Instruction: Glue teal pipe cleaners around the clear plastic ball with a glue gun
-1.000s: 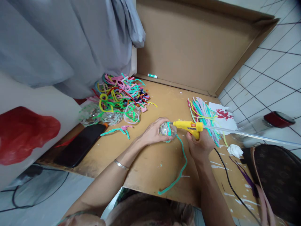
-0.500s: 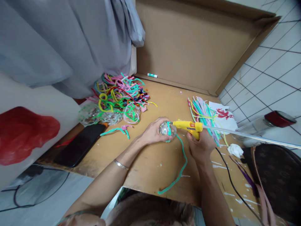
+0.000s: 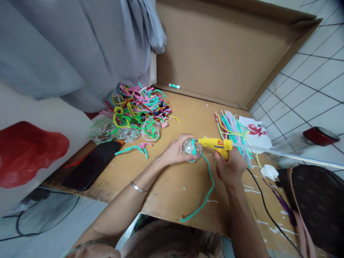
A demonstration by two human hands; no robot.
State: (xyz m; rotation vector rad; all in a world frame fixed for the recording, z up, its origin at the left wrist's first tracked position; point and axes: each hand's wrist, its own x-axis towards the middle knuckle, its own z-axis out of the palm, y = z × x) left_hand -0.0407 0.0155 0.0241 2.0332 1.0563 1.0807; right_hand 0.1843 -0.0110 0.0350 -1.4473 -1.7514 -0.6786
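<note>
My left hand [image 3: 179, 149] is closed around a clear, rounded plastic piece [image 3: 198, 149] that looks like a bottle base. A teal pipe cleaner [image 3: 210, 179] runs across the clear piece, and its long tail curves down over the table. In my right hand [image 3: 231, 165] is a yellow glue gun [image 3: 215, 143], gripped by its handle. Its nozzle points left and meets, or nearly meets, the clear piece by the teal strip. A long translucent glue stick [image 3: 285, 155] sticks out of the gun's back end.
Tangled pipe cleaners [image 3: 137, 104] and clear plastic pieces [image 3: 128, 134] lie at the left, by a black phone [image 3: 91, 166]. A bundle of straight pipe cleaners [image 3: 233, 132] lies right. Beyond are a lidded bottle [image 3: 295, 143], crumpled tissue [image 3: 269, 172] and dark bag [image 3: 317, 204]. Cardboard [image 3: 228, 50] stands behind.
Almost nothing differs. Both hands, the glue gun and the clear piece hold the same position; the whole view has shifted very slightly.
</note>
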